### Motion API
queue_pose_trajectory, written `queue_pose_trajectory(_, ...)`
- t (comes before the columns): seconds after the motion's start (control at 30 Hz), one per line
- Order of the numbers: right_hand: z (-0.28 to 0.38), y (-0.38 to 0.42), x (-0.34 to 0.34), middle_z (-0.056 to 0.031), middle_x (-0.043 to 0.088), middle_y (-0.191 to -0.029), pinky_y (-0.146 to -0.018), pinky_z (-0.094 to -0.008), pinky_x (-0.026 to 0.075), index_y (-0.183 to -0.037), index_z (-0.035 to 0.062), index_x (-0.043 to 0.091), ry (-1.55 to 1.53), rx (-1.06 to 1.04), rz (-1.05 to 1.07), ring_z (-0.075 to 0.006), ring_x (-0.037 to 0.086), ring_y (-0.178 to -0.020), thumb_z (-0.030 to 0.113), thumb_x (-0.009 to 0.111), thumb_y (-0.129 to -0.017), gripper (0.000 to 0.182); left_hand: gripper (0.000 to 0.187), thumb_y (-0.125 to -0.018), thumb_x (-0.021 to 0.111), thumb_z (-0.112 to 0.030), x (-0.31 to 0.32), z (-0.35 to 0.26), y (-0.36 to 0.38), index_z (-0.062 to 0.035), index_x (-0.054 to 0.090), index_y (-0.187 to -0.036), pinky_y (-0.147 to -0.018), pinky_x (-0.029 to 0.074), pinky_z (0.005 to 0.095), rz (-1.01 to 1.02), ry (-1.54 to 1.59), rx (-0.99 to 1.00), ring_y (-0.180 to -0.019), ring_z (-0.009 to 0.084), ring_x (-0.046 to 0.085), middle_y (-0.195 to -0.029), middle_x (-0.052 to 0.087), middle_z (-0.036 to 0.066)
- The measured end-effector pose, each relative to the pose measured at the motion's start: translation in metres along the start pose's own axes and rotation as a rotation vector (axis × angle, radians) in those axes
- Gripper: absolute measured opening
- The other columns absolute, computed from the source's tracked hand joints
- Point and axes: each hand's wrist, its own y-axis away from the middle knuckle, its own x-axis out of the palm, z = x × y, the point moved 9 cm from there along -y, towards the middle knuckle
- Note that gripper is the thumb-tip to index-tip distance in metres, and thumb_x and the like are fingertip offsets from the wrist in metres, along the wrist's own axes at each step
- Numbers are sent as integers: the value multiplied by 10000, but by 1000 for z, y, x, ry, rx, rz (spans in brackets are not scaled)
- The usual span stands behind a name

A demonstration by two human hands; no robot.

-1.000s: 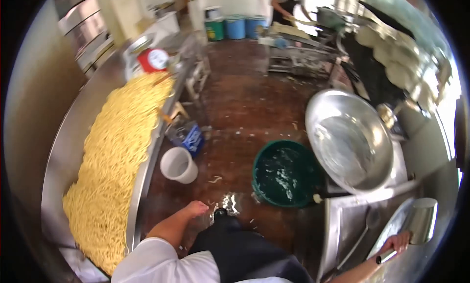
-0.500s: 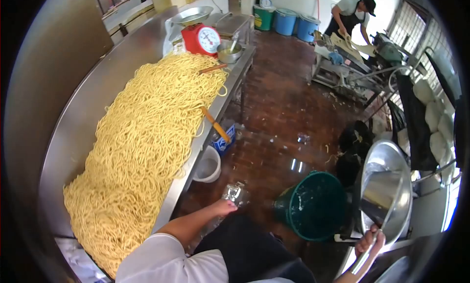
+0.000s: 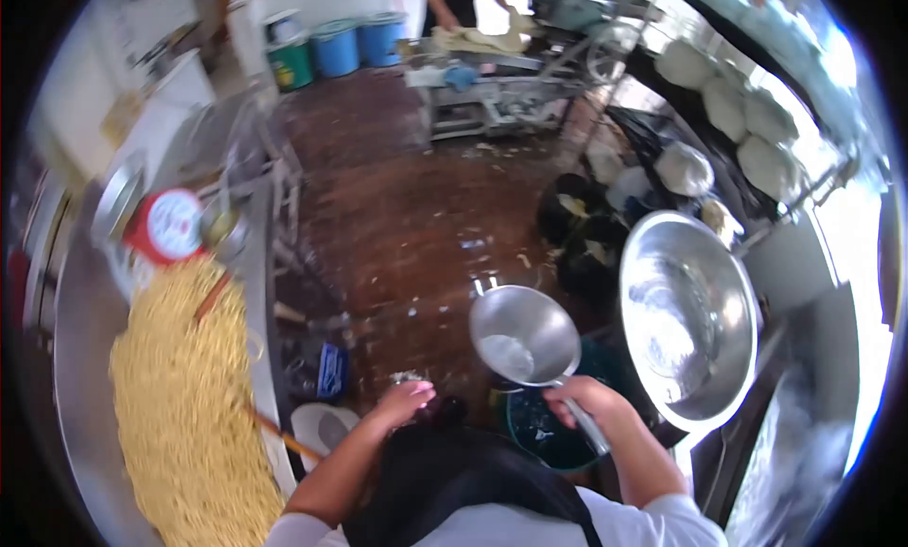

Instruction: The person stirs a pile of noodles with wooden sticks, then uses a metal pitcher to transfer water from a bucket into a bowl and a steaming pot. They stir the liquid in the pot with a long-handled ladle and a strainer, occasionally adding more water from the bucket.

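My right hand point(image 3: 586, 400) is closed round the handle of a metal strainer point(image 3: 526, 334), whose bowl hangs over the floor and the edge of a dark green tub point(image 3: 553, 435). My left hand point(image 3: 407, 400) is in front of my dark apron, its fingers curled; whether it holds anything is too blurred to tell. At my right stands a large steel basin point(image 3: 689, 320). To the left, yellow noodles point(image 3: 184, 396) are heaped on a steel table point(image 3: 83, 358), with a wooden-handled tool point(image 3: 284, 435) at their edge.
A red scale point(image 3: 168, 227) and a metal pot point(image 3: 225, 233) stand at the table's far end. Below the table are a white bucket point(image 3: 323, 426) and a blue package point(image 3: 331, 369). Beyond the floor, a person point(image 3: 454, 3) handles dough at a machine point(image 3: 492, 103). Black bags point(image 3: 588, 249) lie at right.
The view has turned to the right. The strainer has come out of the steel basin and moved left, still in my right hand.
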Motion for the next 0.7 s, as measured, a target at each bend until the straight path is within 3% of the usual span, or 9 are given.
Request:
queue_pose_trajectory(0.1,38,-35,0,-22,558,-635,-451,-239,439,-851,35,598,73,6,18,-111,530,-479,159,639,-841,132,367,-871,652,-314,-41,-18,-40,-84,619,-1155,-631,438,232,-39,142,-65,-759,60,549,-887,632,-31)
queue_pose_trajectory(0.17,62,-38,0,-13,544,-649,-475,-228,438,-909,32,597,85,-1,24,-101,525,-506,170,646,-835,165,313,-877,628,-296,-65,-24,-71,-88,631,-1111,-590,433,228,-98,46,-127,-736,68,555,-865,628,-37)
queue_pose_trajectory(0.3,70,-45,-35,-4,533,-666,-489,-230,439,-938,37,588,-59,-66,-97,-87,501,-526,147,624,-817,167,248,-870,608,-263,-82,-41,-162,-100,643,-1054,-542,420,229,114,-127,-241,-713,73,555,-857,628,-24)
queue_pose_trajectory(0.4,32,-59,-55,-13,536,-662,-459,-240,444,-923,50,577,-300,-79,-224,-88,509,-532,104,601,-792,143,210,-831,622,-231,-92,-63,-246,-105,652,-996,-489,408,243,281,-337,-222,-656,86,551,-815,622,-2)
queue_pose_trajectory(0.47,-4,-76,-61,-22,543,-664,-454,-256,455,-902,50,574,-478,-87,-323,-101,523,-526,96,598,-799,116,217,-816,625,-216,-81,-134,-278,-95,652,-994,-485,405,239,353,-476,-192,-635,88,549,-791,623,3)
queue_pose_trajectory(0.5,-23,-83,-61,-25,546,-665,-453,-260,456,-889,50,571,-582,-74,-411,-109,532,-525,99,603,-806,102,231,-876,586,-270,-79,-158,-303,-109,629,-1036,-577,468,277,385,-613,-208,-736,131,614,-914,665,41)
queue_pose_trajectory(0.57,-63,-92,-47,-31,553,-661,-449,-277,458,-853,55,563,-855,-54,-565,-136,556,-530,120,617,-828,88,286,-883,601,-314,-70,-203,-351,-116,613,-1089,-648,488,306,445,-751,-188,-806,141,621,-978,662,45)
queue_pose_trajectory(0.7,-131,-114,-14,-30,566,-631,-423,-281,478,-858,57,582,-1358,-177,-841,-139,567,-507,142,628,-861,97,278,-887,597,-313,-40,-258,-420,-125,606,-1092,-578,468,278,500,-1013,-169,-724,111,588,-900,642,13)
